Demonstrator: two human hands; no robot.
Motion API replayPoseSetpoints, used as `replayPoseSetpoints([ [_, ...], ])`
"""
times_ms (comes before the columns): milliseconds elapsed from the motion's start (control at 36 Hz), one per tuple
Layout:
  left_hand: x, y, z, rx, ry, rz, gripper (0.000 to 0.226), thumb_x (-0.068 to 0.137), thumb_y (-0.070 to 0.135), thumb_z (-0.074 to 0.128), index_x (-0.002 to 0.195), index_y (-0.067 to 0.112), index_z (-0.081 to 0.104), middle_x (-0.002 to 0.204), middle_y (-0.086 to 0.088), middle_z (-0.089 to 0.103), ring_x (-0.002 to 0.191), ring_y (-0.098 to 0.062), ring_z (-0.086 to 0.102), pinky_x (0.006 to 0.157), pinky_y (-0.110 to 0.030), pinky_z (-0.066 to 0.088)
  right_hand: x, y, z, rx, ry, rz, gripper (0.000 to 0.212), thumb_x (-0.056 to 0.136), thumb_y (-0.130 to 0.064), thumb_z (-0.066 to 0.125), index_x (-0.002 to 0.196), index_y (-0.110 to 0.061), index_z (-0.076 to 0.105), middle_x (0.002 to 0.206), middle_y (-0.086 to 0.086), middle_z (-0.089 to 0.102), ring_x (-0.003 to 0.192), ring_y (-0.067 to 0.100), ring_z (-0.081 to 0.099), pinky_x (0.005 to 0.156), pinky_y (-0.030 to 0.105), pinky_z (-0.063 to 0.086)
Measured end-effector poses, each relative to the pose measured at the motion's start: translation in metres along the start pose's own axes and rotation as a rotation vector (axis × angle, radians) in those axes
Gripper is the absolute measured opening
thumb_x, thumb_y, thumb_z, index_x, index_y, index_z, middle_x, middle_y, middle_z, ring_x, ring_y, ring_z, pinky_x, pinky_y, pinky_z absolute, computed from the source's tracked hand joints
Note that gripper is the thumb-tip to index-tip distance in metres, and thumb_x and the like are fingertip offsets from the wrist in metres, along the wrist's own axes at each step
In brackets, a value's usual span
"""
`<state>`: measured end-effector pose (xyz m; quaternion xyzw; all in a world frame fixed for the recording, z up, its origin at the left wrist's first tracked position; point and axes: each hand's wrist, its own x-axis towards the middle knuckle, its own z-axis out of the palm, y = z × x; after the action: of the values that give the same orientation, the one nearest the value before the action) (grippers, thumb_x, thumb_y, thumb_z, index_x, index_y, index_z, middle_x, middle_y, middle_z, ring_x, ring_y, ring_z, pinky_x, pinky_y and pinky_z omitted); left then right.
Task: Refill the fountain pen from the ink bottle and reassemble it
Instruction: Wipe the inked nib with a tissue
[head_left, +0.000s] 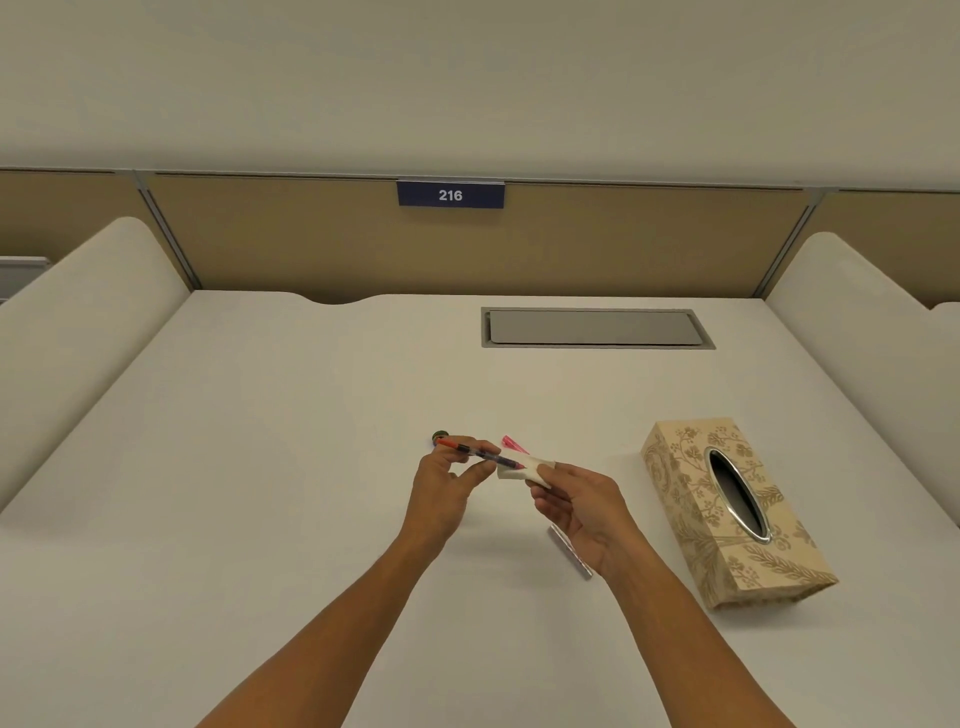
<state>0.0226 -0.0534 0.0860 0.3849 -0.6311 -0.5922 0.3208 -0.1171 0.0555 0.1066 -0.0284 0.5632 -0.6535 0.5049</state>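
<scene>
My left hand (449, 486) pinches the clear inner part of the fountain pen (480, 453), which has a red end and dark ink inside and lies nearly level above the desk. My right hand (576, 506) holds a folded white tissue (522, 467) wrapped around the pen's other end. A pink pen piece (511, 443) lies on the desk just behind the tissue. A small dark round object (440, 435), possibly the ink bottle or its cap, sits behind my left fingers, mostly hidden. A clear, silvery pen part (571, 556) lies on the desk under my right wrist.
A floral beige tissue box (696, 525) stands at the right of the white desk (260, 467). A grey cable hatch (597, 327) is set into the desk's far side. Padded dividers rise left and right; a "216" plate (450, 195) hangs on the back panel.
</scene>
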Motion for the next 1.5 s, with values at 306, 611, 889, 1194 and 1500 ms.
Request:
replayPoseSetpoints([
  [306,0.002,-0.001,-0.002,0.002,-0.004,-0.040,0.012,0.087,0.011,0.071,0.091,0.021,0.075,0.096,0.019,0.070,0.100,-0.003,0.057,0.084,-0.027,0.040,0.001,-0.003,0.000,0.036,0.008,0.010,0.018,0.090,-0.001,0.067,0.106,0.007,0.069,0.081,0.018,0.073,0.063,0.018,0.067,0.056,0.021,0.059],
  [611,0.002,-0.002,-0.005,-0.187,0.025,-0.200,0.020,0.090,0.016,0.068,0.092,0.033,0.079,0.092,-0.003,0.055,0.076,-0.017,0.036,0.061,-0.027,0.029,0.008,-0.002,-0.008,0.004,0.071,-0.040,0.018,0.091,-0.002,0.067,0.108,0.004,0.067,0.087,0.019,0.072,0.067,0.020,0.066,0.064,0.026,0.063],
  [889,0.001,0.006,0.002,-0.277,0.073,-0.296,0.009,0.089,0.022,0.070,0.090,0.028,0.077,0.094,0.012,0.065,0.082,-0.010,0.050,0.072,-0.030,0.037,0.008,0.003,-0.008,-0.012,0.060,-0.019,0.024,0.088,0.000,0.068,0.110,0.010,0.065,0.079,0.016,0.073,0.065,0.021,0.065,0.064,0.026,0.061],
  [1194,-0.001,0.011,0.016,-0.261,0.061,-0.276,0.029,0.087,0.030,0.072,0.110,0.013,0.075,0.088,0.016,0.069,0.083,-0.008,0.055,0.089,-0.036,0.045,0.004,0.002,-0.003,0.008,0.044,-0.021,0.023,0.090,-0.001,0.067,0.111,0.008,0.066,0.084,0.020,0.074,0.064,0.019,0.067,0.058,0.023,0.059],
  [1500,-0.004,0.012,0.017,-0.316,0.167,-0.335,0.031,0.086,0.028,0.073,0.109,0.007,0.074,0.124,-0.022,0.055,0.122,-0.050,0.043,0.104,-0.059,0.039,0.005,0.006,-0.005,-0.001,0.129,-0.153,0.025,0.087,-0.004,0.073,0.112,-0.005,0.068,0.093,0.015,0.073,0.075,0.022,0.066,0.073,0.032,0.059],
])
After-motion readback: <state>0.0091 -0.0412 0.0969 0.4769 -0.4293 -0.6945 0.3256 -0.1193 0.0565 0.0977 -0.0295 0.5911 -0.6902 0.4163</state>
